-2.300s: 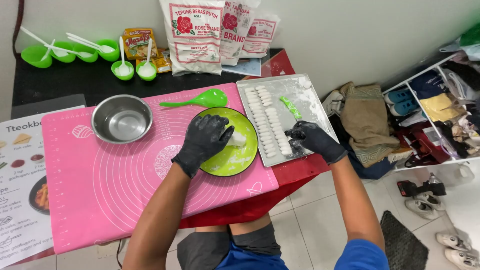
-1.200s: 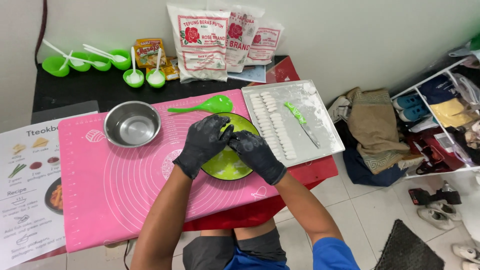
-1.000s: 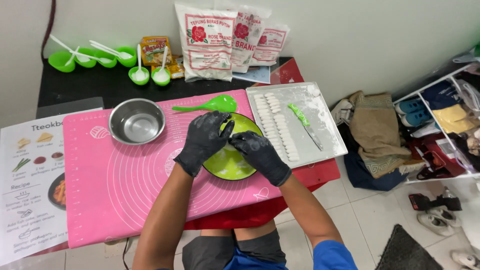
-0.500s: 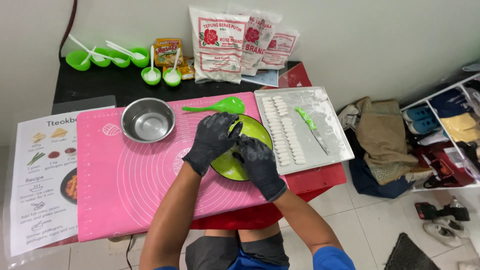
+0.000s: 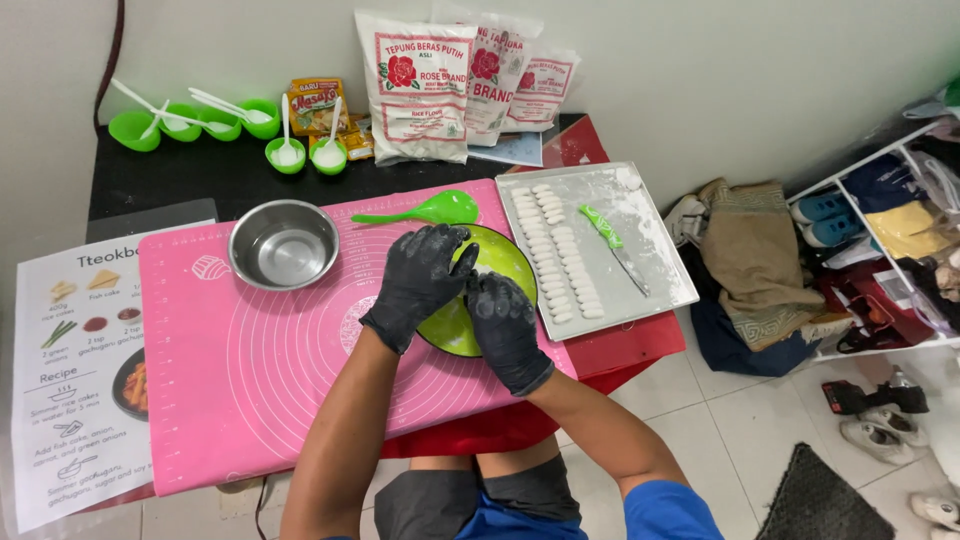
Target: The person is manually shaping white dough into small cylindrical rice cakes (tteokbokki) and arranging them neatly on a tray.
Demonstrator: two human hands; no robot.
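While both black-gloved hands meet over the round lime-green plastic plate (image 5: 500, 262), left hand (image 5: 420, 283) lies palm-down with fingers curled on its left half and right hand (image 5: 503, 325) presses its lower edge; whether either pinches anything, cannot tell. Plate sits on the pink silicone rolling mat (image 5: 260, 380). Left of plate: round steel bowl (image 5: 284, 244). Just behind plate: green plastic spoon (image 5: 420, 210). Right of plate: floured metal tray (image 5: 655, 270) with rows of white dough pieces (image 5: 555, 255) and green-handled knife (image 5: 618, 245).
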